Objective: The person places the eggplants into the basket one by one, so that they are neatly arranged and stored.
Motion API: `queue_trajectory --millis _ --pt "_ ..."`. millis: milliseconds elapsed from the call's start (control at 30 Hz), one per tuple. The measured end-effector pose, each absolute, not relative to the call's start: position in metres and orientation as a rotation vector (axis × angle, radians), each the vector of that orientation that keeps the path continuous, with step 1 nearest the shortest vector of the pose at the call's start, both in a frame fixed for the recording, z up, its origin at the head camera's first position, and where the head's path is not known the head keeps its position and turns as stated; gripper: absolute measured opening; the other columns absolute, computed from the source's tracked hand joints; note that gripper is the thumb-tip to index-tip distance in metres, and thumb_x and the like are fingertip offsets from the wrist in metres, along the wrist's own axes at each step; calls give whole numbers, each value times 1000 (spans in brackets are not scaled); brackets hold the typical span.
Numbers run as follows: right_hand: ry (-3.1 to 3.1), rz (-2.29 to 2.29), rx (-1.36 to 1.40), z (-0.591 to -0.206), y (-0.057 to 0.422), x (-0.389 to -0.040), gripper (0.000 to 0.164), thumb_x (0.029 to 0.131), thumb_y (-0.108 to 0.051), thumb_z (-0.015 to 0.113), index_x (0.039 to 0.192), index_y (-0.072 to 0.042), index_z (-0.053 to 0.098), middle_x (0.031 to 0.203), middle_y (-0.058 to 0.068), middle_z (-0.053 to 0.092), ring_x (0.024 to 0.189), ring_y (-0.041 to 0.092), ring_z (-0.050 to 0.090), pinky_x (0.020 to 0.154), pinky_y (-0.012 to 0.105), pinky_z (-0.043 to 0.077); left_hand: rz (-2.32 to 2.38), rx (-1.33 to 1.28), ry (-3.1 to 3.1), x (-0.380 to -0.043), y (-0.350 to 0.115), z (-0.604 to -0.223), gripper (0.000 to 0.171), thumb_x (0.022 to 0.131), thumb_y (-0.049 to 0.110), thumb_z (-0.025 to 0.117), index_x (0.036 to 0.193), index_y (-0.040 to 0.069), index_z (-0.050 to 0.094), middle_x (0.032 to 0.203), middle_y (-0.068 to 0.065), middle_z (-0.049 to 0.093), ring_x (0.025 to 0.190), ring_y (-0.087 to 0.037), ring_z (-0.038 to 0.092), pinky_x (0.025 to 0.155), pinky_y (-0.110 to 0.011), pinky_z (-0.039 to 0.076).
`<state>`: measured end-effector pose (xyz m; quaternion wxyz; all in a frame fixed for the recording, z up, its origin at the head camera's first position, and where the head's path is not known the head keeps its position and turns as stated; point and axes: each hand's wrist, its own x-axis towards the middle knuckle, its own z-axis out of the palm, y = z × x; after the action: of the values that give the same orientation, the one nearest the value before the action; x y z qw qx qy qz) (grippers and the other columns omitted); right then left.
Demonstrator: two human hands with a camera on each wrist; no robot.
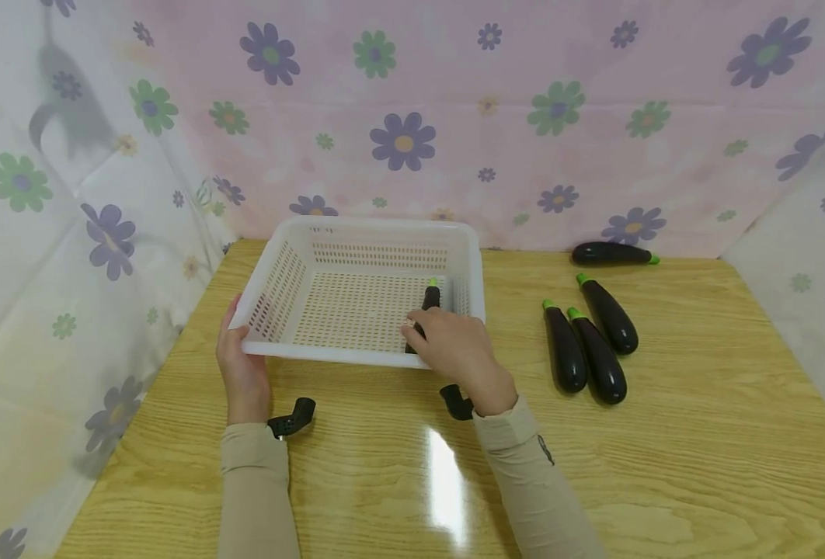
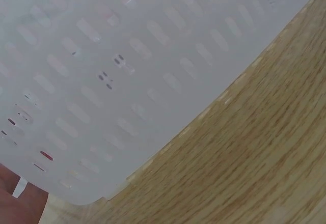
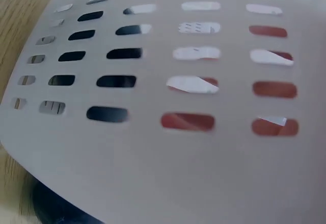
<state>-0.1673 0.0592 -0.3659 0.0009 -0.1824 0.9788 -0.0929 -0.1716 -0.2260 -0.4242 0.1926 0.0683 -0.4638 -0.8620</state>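
Observation:
A white slotted plastic basket (image 1: 328, 355) stands on the wooden table, its wall (image 2: 153, 117) filling much of the left wrist view. My left hand (image 1: 245, 373) grips its front left corner, thumb over the rim. My right hand (image 1: 454, 345) reaches over the front right rim and holds a dark eggplant (image 1: 431, 297) with a green stem end against the basket floor. The hand hides part of the eggplant. Through the slots of the basket wall (image 3: 153, 168), the right wrist view shows dark eggplant skin and parts of the hand.
Right of the basket, three eggplants (image 1: 603, 357) lie close together on the wooden table (image 1: 699, 435). Another eggplant (image 1: 611, 253) lies behind them near the back edge. Flowered cloth (image 1: 454, 78) hangs behind and at both sides. Black wrist fittings (image 1: 294, 419) stick out beside the sleeves.

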Motion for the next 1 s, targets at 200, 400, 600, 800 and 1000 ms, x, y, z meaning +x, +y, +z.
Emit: queue_trajectory --millis 200,400,600,800,1000 --pt "3062 -499 -634 -365 67 -172 37 90 -40 46 120 -20 57 106 -3 62 70 8 58 45 23 40 -2374 213 -1304 -172 -224 -424 49 86 3 29 131 15 45 133 -7 42 119 -23 40 96 -34 31" --pt "2972 -787 -684 -363 77 -177 36 92 -39 43 121 -21 56 95 -8 62 80 7 56 62 27 46 -2312 229 -1328 -172 -223 -423 50 85 1 28 130 16 45 132 -8 41 118 -26 40 95 -35 33" --pt "2903 -1048 -656 -361 91 -180 35 92 -41 43 120 -24 55 102 -10 60 83 7 55 71 30 46 -2287 229 -1341 -171 -223 -423 49 85 -1 29 127 14 49 132 -8 42 116 -27 42 94 -35 34" --pt "2882 -1204 -595 -355 106 -182 37 92 -42 43 120 -22 56 104 -7 60 82 9 57 73 33 47 -2278 218 -1353 -169 -222 -423 48 85 0 29 126 14 50 131 -7 42 116 -27 41 94 -34 34" --pt "2892 -1401 -537 -352 122 -183 32 92 -36 45 117 -19 57 98 -4 63 79 11 60 71 34 48 -2270 215 -1346 -170 -222 -423 48 85 -1 29 125 13 51 131 -9 43 116 -27 42 92 -36 35"
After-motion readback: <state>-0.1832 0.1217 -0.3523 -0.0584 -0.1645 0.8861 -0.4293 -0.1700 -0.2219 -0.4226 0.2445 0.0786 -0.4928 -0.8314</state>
